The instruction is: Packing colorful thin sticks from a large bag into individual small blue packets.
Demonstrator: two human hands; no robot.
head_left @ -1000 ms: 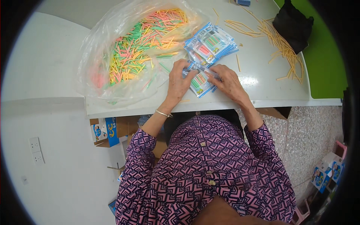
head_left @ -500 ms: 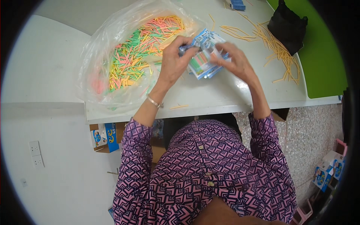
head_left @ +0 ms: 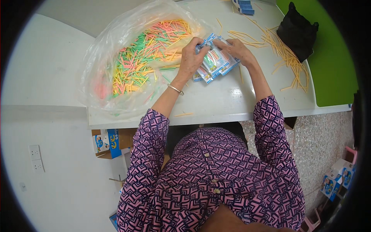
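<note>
Over the white table I have several small clear packets (head_left: 213,65) with blue-and-white striped edges, overlapping in a loose fan. Pink and green sticks show through their film. My left hand (head_left: 191,58) is closed on the left side of these packets, thumb on top. At their upper right, my right hand (head_left: 237,51) pinches a packet, its fingertips partly hidden. Just left of my left hand is a large clear plastic bag (head_left: 101,58), spread wide around a heap of short pink, green, yellow and orange sticks (head_left: 145,56).
Long pale-yellow sticks (head_left: 288,58) lie scattered at the right beside a black plastic bag (head_left: 296,31). More striped packets (head_left: 244,7) are at the far edge. One loose stick (head_left: 184,114) lies near the table's front edge (head_left: 216,120). A green surface (head_left: 334,73) adjoins on the right.
My left hand has moved right and slightly up. My right hand has come closer to it, and the packets are now spread in a fan.
</note>
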